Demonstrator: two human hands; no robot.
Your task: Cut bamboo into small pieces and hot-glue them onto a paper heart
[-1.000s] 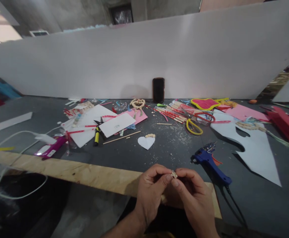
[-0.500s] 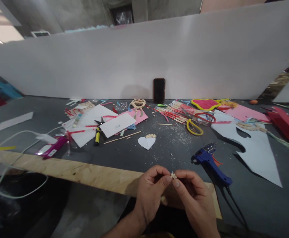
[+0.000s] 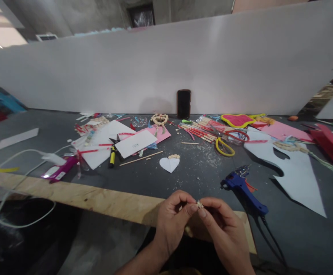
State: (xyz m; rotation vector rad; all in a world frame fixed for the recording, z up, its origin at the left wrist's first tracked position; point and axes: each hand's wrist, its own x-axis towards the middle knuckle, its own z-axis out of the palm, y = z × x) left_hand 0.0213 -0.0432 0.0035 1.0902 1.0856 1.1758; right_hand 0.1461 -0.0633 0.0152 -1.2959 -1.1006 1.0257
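Close to the table's front edge, my left hand (image 3: pixel 172 218) and my right hand (image 3: pixel 227 227) meet, thumbs and index fingers closed. Pinched between both sets of fingertips is a small cluster of pale beige pieces (image 3: pixel 200 204); the fingers partly cover it, and I cannot make out its exact kind. Beyond my hands lies a white paper heart (image 3: pixel 169 165), with similar beige pieces (image 3: pixel 174 156) along its upper right lobe. To the right of my right hand a blue glue gun (image 3: pixel 246 193) rests on the dark table.
Yellow-handled scissors (image 3: pixel 225 147) lie near several red-and-wood sticks (image 3: pixel 200 130). Black-and-yellow pliers (image 3: pixel 112 154) and a white card (image 3: pixel 135 144) are at left. A phone (image 3: pixel 184 104) leans on the white panel. Cut white paper (image 3: pixel 300 179) covers the right side.
My fingertips have shifted slightly around the beige cluster, which sits a little differently between them. Everything on the table stays where it was.
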